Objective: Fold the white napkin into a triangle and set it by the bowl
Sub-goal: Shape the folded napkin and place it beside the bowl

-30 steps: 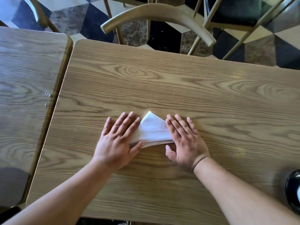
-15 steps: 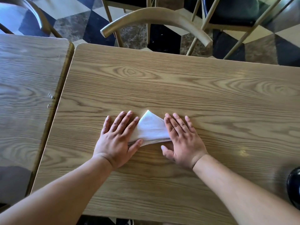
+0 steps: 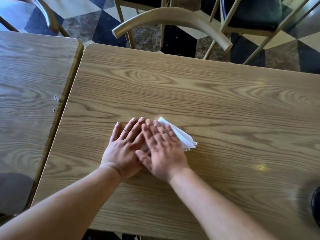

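no readable text, no labels, no brand marks, no numbers anywhere in view

wood-grain table [image 3: 190, 94] glossy; napkin [image 3: 183, 137] matt paper.

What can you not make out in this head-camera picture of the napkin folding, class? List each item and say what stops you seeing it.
1. White napkin: its left part is hidden under both hands, so the full triangle cannot be checked.
2. Right hand: motion-blurred; how firmly it presses is unclear.
3. Left hand: its thumb side is covered by the right hand.
4. Dark object at the right edge: cut off by the frame, so it cannot be confirmed as the bowl.
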A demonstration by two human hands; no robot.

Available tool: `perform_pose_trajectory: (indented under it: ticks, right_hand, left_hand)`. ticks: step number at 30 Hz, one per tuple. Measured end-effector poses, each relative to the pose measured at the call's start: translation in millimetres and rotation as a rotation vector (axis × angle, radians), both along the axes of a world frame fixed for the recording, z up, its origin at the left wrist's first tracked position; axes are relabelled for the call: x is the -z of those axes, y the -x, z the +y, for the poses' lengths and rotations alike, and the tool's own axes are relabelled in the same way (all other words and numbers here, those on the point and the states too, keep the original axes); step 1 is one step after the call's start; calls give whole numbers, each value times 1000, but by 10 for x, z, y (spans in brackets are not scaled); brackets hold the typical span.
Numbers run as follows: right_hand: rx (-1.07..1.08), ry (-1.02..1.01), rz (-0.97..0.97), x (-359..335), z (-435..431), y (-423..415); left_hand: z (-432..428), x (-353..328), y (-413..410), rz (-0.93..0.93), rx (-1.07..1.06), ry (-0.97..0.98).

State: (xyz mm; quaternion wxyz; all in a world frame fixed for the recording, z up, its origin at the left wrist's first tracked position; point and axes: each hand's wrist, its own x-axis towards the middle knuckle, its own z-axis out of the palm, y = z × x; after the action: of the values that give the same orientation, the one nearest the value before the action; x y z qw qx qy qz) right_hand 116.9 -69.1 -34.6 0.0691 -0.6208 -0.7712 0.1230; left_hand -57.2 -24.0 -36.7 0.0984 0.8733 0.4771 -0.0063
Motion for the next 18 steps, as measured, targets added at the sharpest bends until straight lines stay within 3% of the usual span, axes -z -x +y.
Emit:
perform_pose_trajectory:
  ticks: [5,14,18]
  right_hand:
    - [169,-130,-129,108,-209,-784]
    - [189,-12,-166,67,-187,-775]
    - [208,-3,-159,45,-169,-757]
  left_hand:
    - [-11,-35,-28,-49,-47,-2]
    - [-1,-33,-12,-75,-36,15]
    - [2,-65,-7,-192,-69,33]
